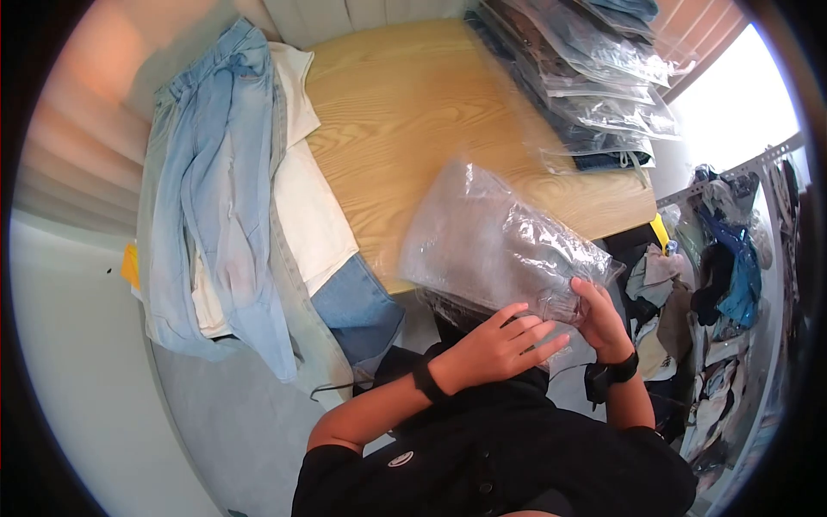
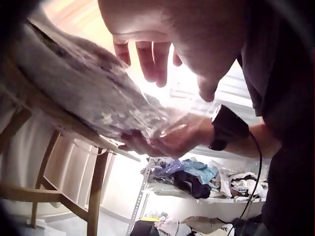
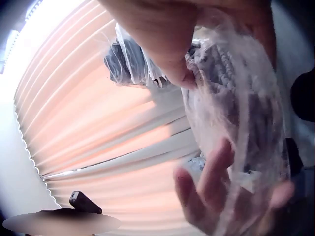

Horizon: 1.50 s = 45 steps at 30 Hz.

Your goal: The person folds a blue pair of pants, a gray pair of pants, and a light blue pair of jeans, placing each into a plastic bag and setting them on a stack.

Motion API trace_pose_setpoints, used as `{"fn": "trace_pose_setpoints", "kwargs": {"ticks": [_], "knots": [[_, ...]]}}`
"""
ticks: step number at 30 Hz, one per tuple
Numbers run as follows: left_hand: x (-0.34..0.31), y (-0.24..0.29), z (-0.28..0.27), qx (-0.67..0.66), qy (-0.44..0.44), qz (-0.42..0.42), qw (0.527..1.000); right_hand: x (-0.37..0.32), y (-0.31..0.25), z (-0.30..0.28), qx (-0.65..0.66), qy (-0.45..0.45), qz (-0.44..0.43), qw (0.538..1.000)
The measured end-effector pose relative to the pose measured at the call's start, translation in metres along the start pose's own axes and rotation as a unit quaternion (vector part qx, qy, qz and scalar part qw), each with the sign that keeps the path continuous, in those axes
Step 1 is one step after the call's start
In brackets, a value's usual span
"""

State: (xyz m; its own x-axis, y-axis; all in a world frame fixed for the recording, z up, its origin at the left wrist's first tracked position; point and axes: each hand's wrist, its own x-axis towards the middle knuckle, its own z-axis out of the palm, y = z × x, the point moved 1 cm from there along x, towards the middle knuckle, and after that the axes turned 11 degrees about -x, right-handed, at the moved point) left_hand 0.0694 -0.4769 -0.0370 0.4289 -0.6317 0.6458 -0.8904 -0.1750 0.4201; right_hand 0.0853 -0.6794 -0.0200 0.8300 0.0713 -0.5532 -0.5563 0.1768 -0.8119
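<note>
A clear plastic bag with a folded grey garment [image 1: 491, 241] is held tilted over the near edge of the wooden table [image 1: 413, 103]. My right hand [image 1: 596, 312] grips the bag's near right corner, thumb on top. My left hand [image 1: 521, 338] lies with straight fingers against the bag's near edge. In the left wrist view the bag [image 2: 83, 93] slopes down to the right hand [image 2: 167, 142], which holds it from below, while the left fingers [image 2: 147, 54] hang above it. In the right wrist view the bag [image 3: 241, 108] hangs from the right hand, with the left hand [image 3: 211, 191] spread behind it.
Light blue jeans [image 1: 215, 189] and a white garment [image 1: 310, 215] drape over the table's left side. A stack of bagged clothes [image 1: 586, 77] fills the far right of the table. Shelves of loose clothing [image 1: 724, 258] stand at the right. Pale curtains hang behind.
</note>
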Motion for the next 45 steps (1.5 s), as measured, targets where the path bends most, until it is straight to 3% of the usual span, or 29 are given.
{"fn": "trace_pose_setpoints", "kwargs": {"ticks": [4, 8, 10, 12, 16, 20, 25, 30, 32, 34, 38, 40, 42, 44, 45], "knots": [[0.006, 0.005, -0.024, -0.054, 0.027, 0.018, 0.998, 0.004, 0.011, -0.03, -0.021, 0.006, 0.003, 1.0], [0.005, -0.013, -0.056, -0.018, 0.084, -0.073, 0.994, -0.01, -0.003, -0.048, -0.144, 0.082, 0.017, 0.986], [0.0, -0.032, -0.061, -0.011, 0.175, -0.078, 0.981, -0.024, -0.022, -0.044, -0.183, 0.117, -0.001, 0.976], [-0.004, -0.041, -0.067, 0.01, 0.189, -0.148, 0.971, -0.033, -0.025, -0.063, -0.197, 0.125, -0.028, 0.972], [-0.012, -0.067, -0.059, 0.022, 0.205, -0.111, 0.972, -0.059, -0.034, -0.085, -0.216, 0.171, -0.087, 0.957], [-0.001, -0.075, -0.041, 0.008, 0.185, -0.154, 0.97, -0.089, -0.047, -0.099, -0.21, 0.221, -0.124, 0.944], [0.021, -0.075, -0.016, 0.035, 0.041, -0.166, 0.985, -0.125, -0.05, -0.122, -0.181, 0.289, -0.162, 0.926], [0.039, -0.078, -0.002, 0.043, -0.04, -0.17, 0.984, -0.161, -0.048, -0.146, -0.127, 0.37, -0.164, 0.906], [0.043, -0.082, 0.0, 0.052, -0.064, -0.175, 0.981, -0.174, -0.042, -0.164, -0.078, 0.403, -0.21, 0.887], [0.042, -0.085, 0.002, 0.092, -0.094, -0.197, 0.972, -0.19, -0.05, -0.165, -0.019, 0.369, -0.295, 0.881], [0.036, -0.089, 0.006, 0.13, -0.092, -0.169, 0.973, -0.233, -0.065, -0.207, -0.025, 0.445, -0.377, 0.812], [0.038, -0.086, 0.003, 0.105, -0.092, -0.181, 0.974, -0.264, -0.106, -0.172, -0.011, 0.471, -0.435, 0.767], [0.036, -0.089, 0.005, 0.102, -0.093, -0.181, 0.974, -0.291, -0.141, -0.189, -0.017, 0.493, -0.477, 0.727], [0.034, -0.092, 0.007, 0.1, -0.098, -0.179, 0.974, -0.318, -0.183, -0.189, -0.018, 0.554, -0.528, 0.644], [0.033, -0.093, 0.007, 0.106, -0.098, -0.172, 0.975, -0.341, -0.206, -0.226, -0.032, 0.584, -0.554, 0.593]]}}
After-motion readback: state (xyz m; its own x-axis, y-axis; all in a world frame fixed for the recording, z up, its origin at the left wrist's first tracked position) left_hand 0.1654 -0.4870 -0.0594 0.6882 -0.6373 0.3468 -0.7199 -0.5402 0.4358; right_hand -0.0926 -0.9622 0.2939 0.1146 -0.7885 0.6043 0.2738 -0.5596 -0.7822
